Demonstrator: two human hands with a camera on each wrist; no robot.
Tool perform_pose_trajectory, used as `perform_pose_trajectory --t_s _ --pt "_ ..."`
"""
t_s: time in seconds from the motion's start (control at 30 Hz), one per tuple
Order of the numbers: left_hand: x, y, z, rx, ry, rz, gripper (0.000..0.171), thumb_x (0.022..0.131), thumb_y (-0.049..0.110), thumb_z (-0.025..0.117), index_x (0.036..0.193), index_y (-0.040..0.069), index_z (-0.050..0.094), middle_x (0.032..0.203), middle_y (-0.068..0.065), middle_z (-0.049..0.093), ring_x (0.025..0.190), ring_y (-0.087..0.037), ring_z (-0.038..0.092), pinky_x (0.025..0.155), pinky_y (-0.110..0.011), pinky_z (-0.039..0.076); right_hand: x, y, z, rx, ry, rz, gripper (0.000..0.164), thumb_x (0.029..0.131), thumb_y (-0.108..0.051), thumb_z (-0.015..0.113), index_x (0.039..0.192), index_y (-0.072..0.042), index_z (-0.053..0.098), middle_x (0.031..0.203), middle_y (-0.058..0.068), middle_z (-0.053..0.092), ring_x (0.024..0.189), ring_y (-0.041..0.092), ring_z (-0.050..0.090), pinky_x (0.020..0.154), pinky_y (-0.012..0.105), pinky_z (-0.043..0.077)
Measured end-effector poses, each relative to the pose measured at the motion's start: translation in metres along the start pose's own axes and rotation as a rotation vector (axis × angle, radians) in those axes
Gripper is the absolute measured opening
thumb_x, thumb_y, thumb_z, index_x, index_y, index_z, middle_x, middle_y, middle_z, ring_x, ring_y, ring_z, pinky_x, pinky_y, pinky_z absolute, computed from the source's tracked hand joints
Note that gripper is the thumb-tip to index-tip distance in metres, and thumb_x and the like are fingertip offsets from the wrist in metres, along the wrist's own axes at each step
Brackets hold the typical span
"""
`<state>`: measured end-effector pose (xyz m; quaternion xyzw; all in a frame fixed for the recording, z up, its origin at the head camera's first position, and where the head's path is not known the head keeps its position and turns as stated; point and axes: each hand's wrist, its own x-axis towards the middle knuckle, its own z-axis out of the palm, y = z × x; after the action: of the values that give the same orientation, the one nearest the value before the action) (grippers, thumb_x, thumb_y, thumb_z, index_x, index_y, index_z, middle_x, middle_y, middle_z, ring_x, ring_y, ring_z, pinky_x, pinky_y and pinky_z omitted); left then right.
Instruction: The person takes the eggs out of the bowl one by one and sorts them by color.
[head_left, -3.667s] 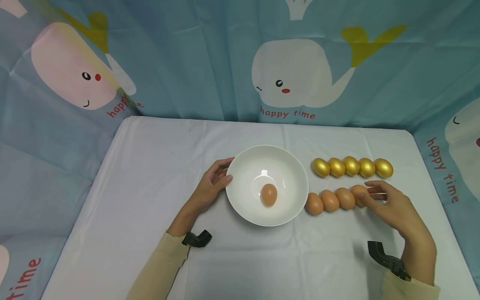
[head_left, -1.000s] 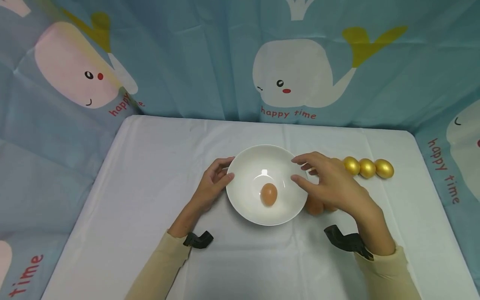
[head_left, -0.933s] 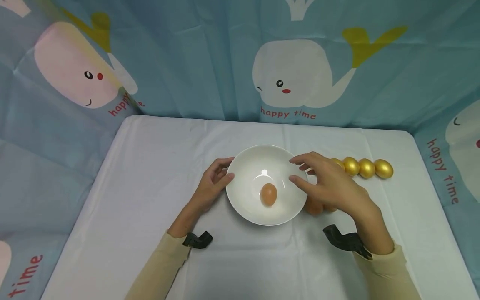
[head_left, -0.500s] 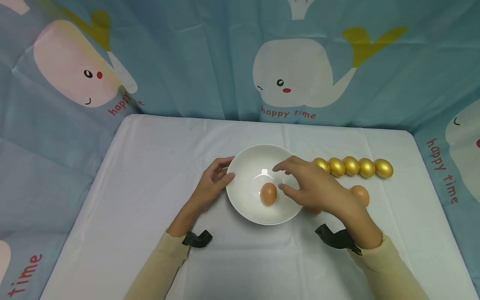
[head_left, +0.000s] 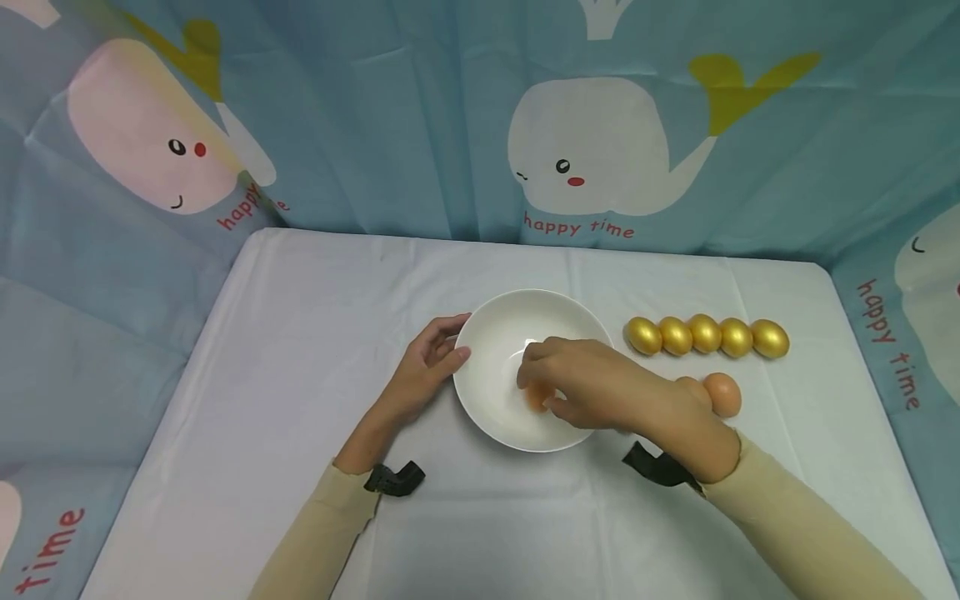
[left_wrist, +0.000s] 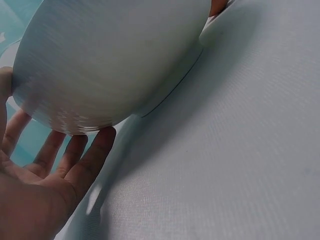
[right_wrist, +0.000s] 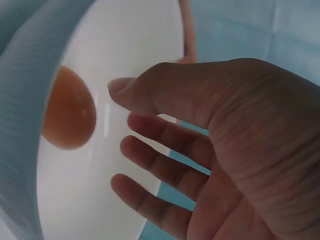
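Note:
A white bowl stands mid-table with one brown egg inside. At its left rim, my left hand holds the bowl, thumb on the edge and fingertips against the outer wall. My right hand reaches over the bowl's right side, its fingers bent down around the egg in the head view and partly covering it. From the right wrist, thumb and fingers are spread with nothing between them, and the egg in the bowl sits a little apart from the thumb tip.
Several golden eggs lie in a row right of the bowl. Below them, more brown eggs are partly hidden by my right forearm. A white cloth covers the table, with a blue whale-print curtain behind.
My right hand has moved left from the row of brown eggs, over the bowl's right rim, and down to the egg inside. My left hand has stayed at the rim.

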<state>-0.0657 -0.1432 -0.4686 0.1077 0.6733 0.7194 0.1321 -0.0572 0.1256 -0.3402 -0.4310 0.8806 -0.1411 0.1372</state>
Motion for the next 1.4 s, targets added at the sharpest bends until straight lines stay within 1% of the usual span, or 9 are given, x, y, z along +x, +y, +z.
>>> perform_pose_trajectory --t_s 0.1,0.3,0.47,0.6,0.73,0.87,0.97,1.2,1.4 --pt "0.001 0.000 0.001 -0.004 -0.005 -0.008 0.050 0.100 0.014 0.062 0.147 0.015 0.046 0.150 -0.011 0.049 0.133 -0.020 0.057 0.101 -0.026 0.057 0.004 -0.001 0.004 -0.034 -0.037 -0.018 0.030 0.077 0.004 0.073 0.098 -0.018 0.073 0.090 -0.007 0.064 0.084 0.009 0.057 0.074 0.026 0.051" --pt "0.003 0.001 0.002 0.006 -0.011 -0.009 0.049 0.100 0.016 0.063 0.146 0.017 0.047 0.149 -0.009 0.050 0.135 -0.022 0.057 0.101 -0.026 0.057 0.014 0.000 0.009 -0.069 -0.162 0.010 0.034 0.077 0.010 0.065 0.091 -0.020 0.073 0.085 -0.007 0.061 0.081 0.011 0.054 0.069 0.024 0.046" --pt "0.004 0.003 0.003 0.005 -0.017 -0.015 0.049 0.100 0.016 0.063 0.146 0.017 0.047 0.149 -0.008 0.051 0.135 -0.022 0.057 0.100 -0.027 0.057 0.024 0.000 0.006 -0.111 -0.268 0.029 0.028 0.078 0.003 0.075 0.093 -0.020 0.074 0.086 -0.006 0.060 0.081 0.013 0.053 0.069 0.024 0.047" --pt "0.004 0.005 0.004 -0.002 -0.022 -0.019 0.049 0.100 0.016 0.063 0.146 0.017 0.047 0.149 -0.009 0.050 0.135 -0.023 0.057 0.100 -0.027 0.057 0.030 0.001 0.003 -0.113 -0.325 0.065 0.032 0.076 -0.002 0.081 0.100 -0.021 0.074 0.089 -0.005 0.062 0.080 0.012 0.053 0.071 0.026 0.048" --pt "0.004 0.006 0.004 -0.004 -0.017 -0.022 0.049 0.100 0.015 0.063 0.146 0.017 0.047 0.149 -0.009 0.051 0.135 -0.023 0.057 0.100 -0.027 0.057 0.033 0.003 0.003 -0.113 -0.323 0.046 0.024 0.080 -0.005 0.080 0.098 -0.020 0.074 0.088 -0.005 0.061 0.078 0.012 0.054 0.073 0.026 0.049" --pt "0.004 0.007 0.004 -0.002 -0.016 -0.025 0.049 0.099 0.015 0.063 0.146 0.017 0.047 0.149 -0.010 0.051 0.135 -0.023 0.057 0.100 -0.026 0.057 0.034 0.006 0.004 -0.122 -0.281 0.005 0.014 0.084 -0.007 0.076 0.091 -0.018 0.072 0.083 -0.004 0.057 0.073 0.013 0.051 0.069 0.026 0.046" --pt "0.004 0.007 0.003 0.002 -0.020 -0.023 0.050 0.099 0.016 0.063 0.146 0.017 0.047 0.149 -0.010 0.051 0.135 -0.023 0.057 0.100 -0.026 0.057 0.034 0.007 0.006 -0.129 -0.256 0.000 0.009 0.087 -0.009 0.073 0.093 -0.016 0.071 0.081 -0.002 0.056 0.071 0.014 0.050 0.067 0.026 0.045" --pt "0.002 0.006 0.002 0.022 -0.015 -0.019 0.050 0.099 0.017 0.063 0.146 0.018 0.047 0.149 -0.009 0.051 0.135 -0.025 0.057 0.099 -0.027 0.058 0.036 0.009 0.007 -0.114 -0.247 0.035 0.018 0.089 -0.006 0.070 0.107 -0.012 0.070 0.090 0.002 0.060 0.079 0.017 0.057 0.077 0.030 0.053" --pt "-0.001 0.003 0.000 0.027 -0.001 -0.012 0.051 0.099 0.017 0.063 0.147 0.018 0.047 0.149 -0.010 0.051 0.135 -0.025 0.057 0.099 -0.027 0.058 0.038 0.009 0.006 -0.085 -0.279 0.049 0.017 0.087 -0.003 0.071 0.101 -0.011 0.067 0.081 -0.001 0.051 0.072 0.015 0.049 0.072 0.026 0.045"
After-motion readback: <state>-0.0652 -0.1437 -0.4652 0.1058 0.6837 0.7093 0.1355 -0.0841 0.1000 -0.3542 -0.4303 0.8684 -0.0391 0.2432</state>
